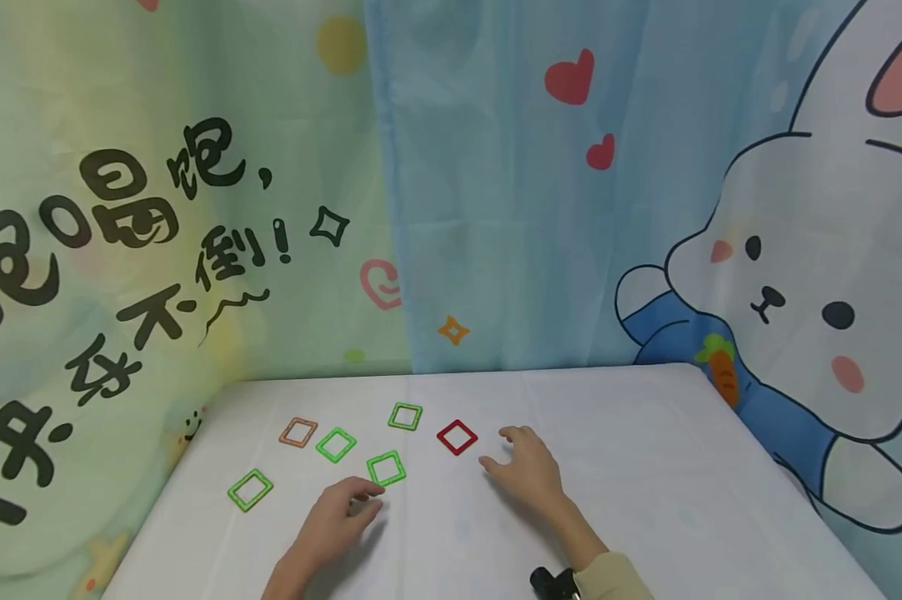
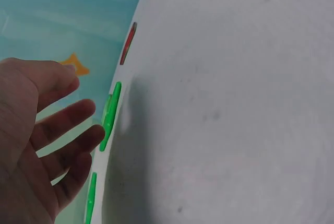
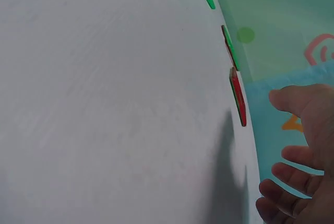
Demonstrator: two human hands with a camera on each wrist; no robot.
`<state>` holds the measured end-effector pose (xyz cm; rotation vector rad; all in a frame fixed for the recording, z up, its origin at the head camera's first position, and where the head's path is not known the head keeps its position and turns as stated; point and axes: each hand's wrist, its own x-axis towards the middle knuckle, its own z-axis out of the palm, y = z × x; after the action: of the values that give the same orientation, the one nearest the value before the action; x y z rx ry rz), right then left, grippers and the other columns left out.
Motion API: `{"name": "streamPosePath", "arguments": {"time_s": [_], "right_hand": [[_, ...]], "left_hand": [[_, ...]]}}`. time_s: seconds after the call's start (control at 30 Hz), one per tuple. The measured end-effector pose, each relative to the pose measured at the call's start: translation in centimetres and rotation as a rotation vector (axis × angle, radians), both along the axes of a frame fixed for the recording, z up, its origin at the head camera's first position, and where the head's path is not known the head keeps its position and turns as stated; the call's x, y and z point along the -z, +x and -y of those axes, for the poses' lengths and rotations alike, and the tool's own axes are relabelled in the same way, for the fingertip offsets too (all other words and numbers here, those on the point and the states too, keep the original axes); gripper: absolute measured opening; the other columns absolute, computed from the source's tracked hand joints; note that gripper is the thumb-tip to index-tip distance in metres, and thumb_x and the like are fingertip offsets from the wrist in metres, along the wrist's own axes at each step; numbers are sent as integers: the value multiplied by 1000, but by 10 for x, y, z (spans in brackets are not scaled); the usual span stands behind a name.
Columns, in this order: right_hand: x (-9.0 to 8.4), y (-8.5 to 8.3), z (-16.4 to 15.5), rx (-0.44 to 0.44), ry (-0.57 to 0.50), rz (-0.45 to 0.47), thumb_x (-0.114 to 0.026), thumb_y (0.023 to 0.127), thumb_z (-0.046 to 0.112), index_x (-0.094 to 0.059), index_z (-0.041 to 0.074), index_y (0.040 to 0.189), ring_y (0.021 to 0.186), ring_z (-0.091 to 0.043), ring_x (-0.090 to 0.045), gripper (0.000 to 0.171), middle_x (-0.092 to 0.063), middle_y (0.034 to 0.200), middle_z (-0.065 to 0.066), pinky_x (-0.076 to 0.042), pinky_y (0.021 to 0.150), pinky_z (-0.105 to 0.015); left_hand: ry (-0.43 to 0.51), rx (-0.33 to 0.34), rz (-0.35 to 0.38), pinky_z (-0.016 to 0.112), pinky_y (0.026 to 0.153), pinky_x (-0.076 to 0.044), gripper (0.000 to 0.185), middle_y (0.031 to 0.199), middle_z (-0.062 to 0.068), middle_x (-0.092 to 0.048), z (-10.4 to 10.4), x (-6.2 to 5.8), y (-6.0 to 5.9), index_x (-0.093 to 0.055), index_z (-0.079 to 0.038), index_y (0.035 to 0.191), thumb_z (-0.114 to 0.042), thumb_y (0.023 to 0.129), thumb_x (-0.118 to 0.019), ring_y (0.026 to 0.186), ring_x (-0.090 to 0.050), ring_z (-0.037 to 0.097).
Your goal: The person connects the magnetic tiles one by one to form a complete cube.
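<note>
At the bottom of the head view, a beige sleeve (image 1: 608, 579) with a small black device at the wrist comes in from the lower right. Just above it, the right hand (image 1: 529, 468) lies low over the white bench (image 1: 646, 467), fingers loosely spread and holding nothing. To its left, lower centre of the frame, the left hand (image 1: 342, 512) also holds nothing, its fingers relaxed and slightly bent; the fingertips (image 1: 368, 492) reach the near corner of a green square frame (image 1: 387, 468), though whether they touch it cannot be told. In the left wrist view the same hand (image 2: 36, 140) shows its fingers apart beside that frame (image 2: 109, 115), seen edge-on.

Further left lies another green square (image 1: 250, 489). Beyond, toward the middle of the frame, a red square (image 1: 457, 437) lies just left of the right hand's fingers, near but apart. A third green square (image 1: 336, 444), an orange square (image 1: 298, 432) and a fourth green one (image 1: 405, 416) lie further back.

Behind the bench hangs a cartoon curtain (image 1: 496, 208) with a rabbit (image 1: 811, 300) at the right.
</note>
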<state>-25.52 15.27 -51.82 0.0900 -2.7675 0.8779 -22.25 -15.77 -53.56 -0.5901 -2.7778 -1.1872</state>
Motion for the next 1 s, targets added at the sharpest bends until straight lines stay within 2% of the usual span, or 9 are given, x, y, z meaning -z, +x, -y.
{"name": "streamPosePath", "arguments": {"time_s": [0.13,0.27,0.5,0.77,1.0], "right_hand": [[4,-10,7,9,-13,0,-80,78,31,-62,-3,118,100,-32,-60,55,-61,109,-16,-50,83,-48],[7,-18,10,30,-6,1,-81,76,33,-62,-3,116,97,-33,-61,57,-61,105,-15,-50,80,-48],[15,-30,21,45,5,46,-83,73,38,-65,-2,113,91,-28,-60,59,-61,101,-12,-51,76,-46],[16,-36,34,76,29,28,-84,69,43,-68,-2,106,78,-23,-57,60,-59,88,-9,-51,65,-40],[20,-37,38,75,45,25,-85,70,40,-70,-1,103,73,-21,-56,54,-58,85,-8,-50,61,-37]], "left_hand": [[31,43,26,31,75,-51,13,97,-9,-68,-3,3,-4,-72,-13,103,-21,92,-68,87,-62,8],[36,56,54,30,75,-51,12,94,-11,-68,-8,4,-7,-72,-14,102,-20,93,-67,86,-62,6],[55,70,103,29,73,-50,12,92,-11,-68,-12,3,-2,-72,-11,102,-18,92,-67,83,-61,5],[63,77,85,29,74,-50,12,92,-12,-68,-11,0,-1,-72,-12,103,-18,93,-67,83,-61,5],[78,69,143,27,74,-50,13,92,-11,-68,-9,2,1,-72,-12,102,-20,94,-66,83,-61,5]]}}
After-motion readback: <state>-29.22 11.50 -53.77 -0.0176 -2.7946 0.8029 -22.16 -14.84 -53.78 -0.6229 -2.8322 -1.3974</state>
